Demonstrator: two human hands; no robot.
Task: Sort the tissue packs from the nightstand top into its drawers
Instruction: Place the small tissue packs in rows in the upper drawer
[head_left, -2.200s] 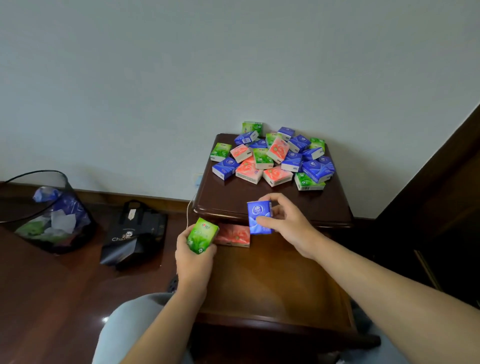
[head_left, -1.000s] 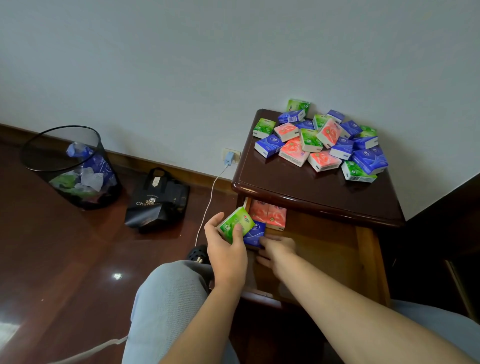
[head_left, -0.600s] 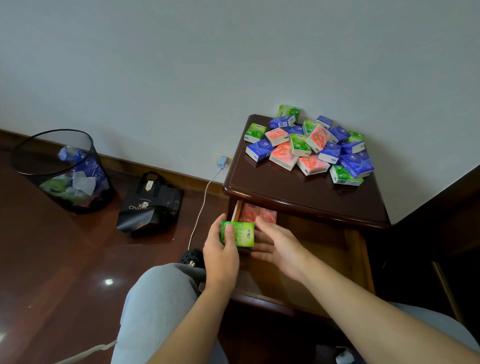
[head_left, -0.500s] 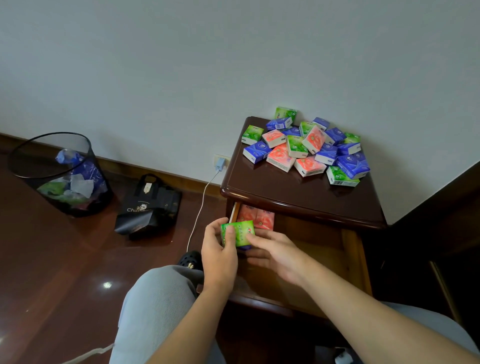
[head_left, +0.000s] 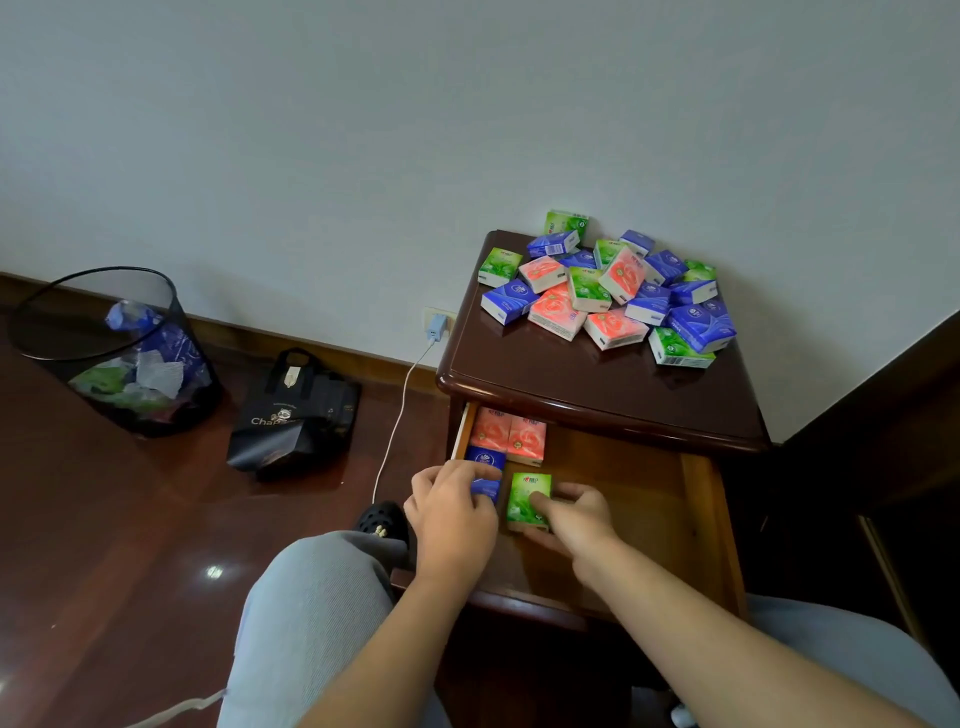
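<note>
A pile of several green, blue and pink tissue packs (head_left: 608, 291) lies at the back of the dark wooden nightstand top (head_left: 571, 374). The top drawer (head_left: 639, 493) is pulled out. Two pink packs (head_left: 509, 434) lie at its back left corner. In front of them my left hand (head_left: 452, 514) grips a blue tissue pack (head_left: 487, 460) with curled fingers. Beside it my right hand (head_left: 576, 514) holds a green tissue pack (head_left: 529, 496) down on the drawer floor, thumb on top.
A black mesh bin (head_left: 109, 353) with wrappers and a black bag (head_left: 293, 415) stand on the floor to the left. A white charger cable (head_left: 400, 410) hangs from the wall socket. My knees are on both sides of the drawer. Dark furniture stands to the right.
The green pack went from my left hand to my right hand and down onto the drawer floor. My left hand moved onto the blue pack in the drawer.
</note>
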